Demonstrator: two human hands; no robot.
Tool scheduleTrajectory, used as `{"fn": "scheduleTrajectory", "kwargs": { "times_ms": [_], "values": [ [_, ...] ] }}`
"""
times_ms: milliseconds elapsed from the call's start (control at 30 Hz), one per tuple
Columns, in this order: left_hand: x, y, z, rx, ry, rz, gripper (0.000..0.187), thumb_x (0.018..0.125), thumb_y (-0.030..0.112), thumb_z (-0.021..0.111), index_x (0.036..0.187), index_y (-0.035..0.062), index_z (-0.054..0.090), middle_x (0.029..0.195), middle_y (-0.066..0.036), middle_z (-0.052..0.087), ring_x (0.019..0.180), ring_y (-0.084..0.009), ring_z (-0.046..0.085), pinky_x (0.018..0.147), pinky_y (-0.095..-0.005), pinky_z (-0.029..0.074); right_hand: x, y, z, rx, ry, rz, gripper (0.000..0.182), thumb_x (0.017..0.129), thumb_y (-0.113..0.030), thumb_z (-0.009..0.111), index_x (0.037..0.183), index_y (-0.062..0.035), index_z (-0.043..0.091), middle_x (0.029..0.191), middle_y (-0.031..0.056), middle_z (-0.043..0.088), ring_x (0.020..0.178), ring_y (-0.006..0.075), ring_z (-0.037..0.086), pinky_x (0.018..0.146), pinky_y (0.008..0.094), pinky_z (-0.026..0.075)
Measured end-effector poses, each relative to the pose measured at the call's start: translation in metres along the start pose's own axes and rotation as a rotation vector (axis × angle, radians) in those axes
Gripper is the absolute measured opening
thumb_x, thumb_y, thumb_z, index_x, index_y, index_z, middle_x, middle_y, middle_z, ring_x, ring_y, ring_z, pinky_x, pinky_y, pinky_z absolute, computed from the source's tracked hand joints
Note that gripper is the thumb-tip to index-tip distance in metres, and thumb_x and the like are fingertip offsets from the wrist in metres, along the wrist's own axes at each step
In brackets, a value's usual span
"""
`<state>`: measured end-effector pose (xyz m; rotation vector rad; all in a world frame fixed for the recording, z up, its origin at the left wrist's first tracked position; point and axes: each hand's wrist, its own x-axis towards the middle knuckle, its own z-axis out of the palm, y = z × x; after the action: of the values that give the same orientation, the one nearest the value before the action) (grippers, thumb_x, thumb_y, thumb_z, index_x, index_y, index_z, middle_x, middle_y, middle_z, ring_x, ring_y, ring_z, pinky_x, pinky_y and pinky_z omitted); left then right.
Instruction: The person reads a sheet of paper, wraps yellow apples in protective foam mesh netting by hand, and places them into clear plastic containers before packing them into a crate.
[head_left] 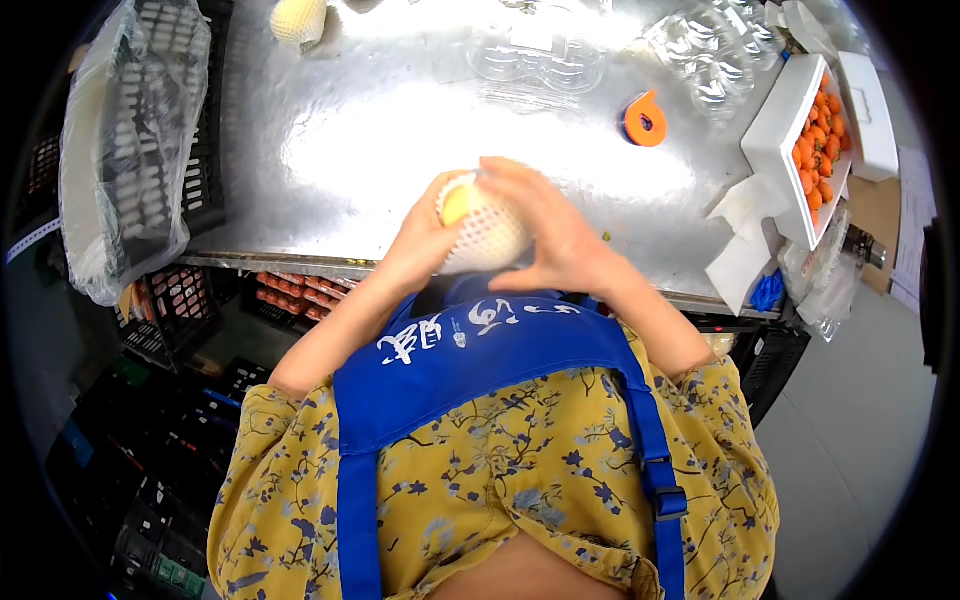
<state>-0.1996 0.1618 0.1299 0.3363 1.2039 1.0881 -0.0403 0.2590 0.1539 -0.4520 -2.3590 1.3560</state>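
A yellow fruit (462, 203) is partly wrapped in a white foam net sleeve (487, 235). I hold it with both hands just above the front edge of the shiny metal table (350, 150). My left hand (418, 245) cups the fruit from the left and below. My right hand (553, 232) covers its right side, with the fingers curled over the top of the net. The yellow skin shows only at the upper left; the net and my hands hide the remainder of the fruit.
Another netted fruit (298, 20) lies at the table's far left. Clear plastic clamshell trays (535, 52) sit at the back, with an orange tape dispenser (645, 120) nearby. A white foam box of small orange fruits (818, 150) stands at the right. A bag-covered black crate (140, 130) is at the left.
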Motion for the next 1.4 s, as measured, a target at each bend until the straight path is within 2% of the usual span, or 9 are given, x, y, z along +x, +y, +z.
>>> {"fn": "scheduleTrajectory", "kwargs": {
  "times_ms": [100, 233, 400, 700, 900, 1000, 1100, 1300, 1400],
  "values": [
    [-0.005, -0.016, -0.005, 0.688, 0.016, 0.231, 0.046, 0.086, 0.012, 0.054, 0.129, 0.0035, 0.039, 0.118, -0.017, 0.053, 0.095, -0.0203, 0.061, 0.070, -0.0287, 0.054, -0.012, 0.009, 0.015, 0.017, -0.029, 0.045, 0.079, 0.058, -0.019, 0.079, 0.126, -0.0060, 0.041, 0.126, 0.0161, 0.044, 0.117, 0.0319, 0.045, 0.097, 0.0403, 0.040],
    [-0.008, 0.003, -0.022, 0.381, -0.061, 0.058, 0.054, 0.090, 0.029, 0.051, 0.136, 0.0072, 0.035, 0.122, -0.019, 0.049, 0.093, -0.0211, 0.059, 0.074, -0.0328, 0.052, -0.018, 0.042, 0.013, 0.271, 0.141, 0.388, 0.085, 0.059, -0.023, 0.080, 0.129, -0.0053, 0.037, 0.125, 0.0148, 0.047, 0.116, 0.0252, 0.047, 0.096, 0.0364, 0.040],
    [0.032, -0.026, -0.039, 0.923, 0.309, 0.339, 0.065, 0.078, 0.017, 0.066, 0.133, 0.0011, 0.036, 0.106, -0.017, 0.052, 0.087, -0.0225, 0.058, 0.073, -0.0325, 0.049, 0.026, 0.061, 0.014, 0.034, 0.358, 0.467, 0.081, 0.058, -0.024, 0.080, 0.125, -0.0005, 0.040, 0.120, 0.0195, 0.047, 0.111, 0.0305, 0.049, 0.092, 0.0362, 0.042],
    [0.048, -0.052, -0.046, 1.013, 0.238, 0.369, 0.067, 0.069, -0.004, 0.053, 0.133, -0.0017, 0.035, 0.086, -0.015, 0.050, 0.075, -0.0279, 0.052, 0.071, -0.0360, 0.045, 0.055, 0.073, 0.039, -0.570, 0.308, 0.412, 0.075, 0.059, -0.026, 0.077, 0.122, -0.0047, 0.044, 0.117, 0.0194, 0.044, 0.104, 0.0353, 0.045, 0.085, 0.0418, 0.041],
    [0.068, 0.001, -0.076, 0.856, 0.136, 0.105, 0.061, 0.077, 0.012, 0.063, 0.131, -0.0013, 0.038, 0.104, -0.018, 0.054, 0.095, -0.0254, 0.055, 0.081, -0.0363, 0.047, 0.062, 0.072, 0.044, -0.655, 0.175, 0.461, 0.075, 0.063, -0.029, 0.075, 0.127, -0.0079, 0.042, 0.125, 0.0193, 0.041, 0.105, 0.0348, 0.043, 0.085, 0.0437, 0.037],
    [0.127, 0.086, -0.144, 1.008, 0.814, 0.635, 0.065, 0.072, 0.025, 0.073, 0.125, 0.0009, 0.044, 0.120, -0.020, 0.049, 0.113, -0.0312, 0.048, 0.094, -0.0384, 0.040, 0.063, 0.062, 0.038, -0.644, 0.106, 0.478, 0.077, 0.065, -0.031, 0.075, 0.129, -0.0080, 0.041, 0.127, 0.0201, 0.039, 0.107, 0.0353, 0.042, 0.087, 0.0439, 0.036],
    [0.186, 0.157, -0.199, 0.999, 1.239, 0.560, 0.082, 0.063, 0.035, 0.078, 0.129, 0.0051, 0.040, 0.120, -0.020, 0.049, 0.113, -0.0326, 0.048, 0.095, -0.0402, 0.041, 0.067, 0.050, 0.030, -0.659, 0.082, 0.465, 0.078, 0.065, -0.032, 0.075, 0.130, -0.0069, 0.040, 0.129, 0.0207, 0.037, 0.109, 0.0362, 0.040, 0.088, 0.0440, 0.035],
    [0.220, 0.168, -0.242, 0.706, 0.925, 0.324, 0.086, 0.059, 0.035, 0.079, 0.130, 0.0083, 0.040, 0.121, -0.017, 0.050, 0.110, -0.0313, 0.051, 0.092, -0.0405, 0.044, 0.065, 0.037, -0.001, -0.360, 0.236, 0.369, 0.067, 0.071, -0.024, 0.071, 0.127, -0.0035, 0.042, 0.117, 0.0177, 0.045, 0.102, 0.0297, 0.047, 0.086, 0.0404, 0.039],
    [0.172, 0.145, -0.183, 0.822, 0.647, 0.706, 0.089, 0.057, 0.027, 0.081, 0.132, 0.0068, 0.037, 0.126, -0.016, 0.047, 0.115, -0.0298, 0.048, 0.095, -0.0388, 0.042, 0.072, 0.040, -0.012, 0.334, 0.242, 0.556, 0.051, 0.081, -0.014, 0.061, 0.127, -0.0028, 0.041, 0.099, 0.0102, 0.053, 0.085, 0.0159, 0.055, 0.074, 0.0294, 0.047]
  ]
}}
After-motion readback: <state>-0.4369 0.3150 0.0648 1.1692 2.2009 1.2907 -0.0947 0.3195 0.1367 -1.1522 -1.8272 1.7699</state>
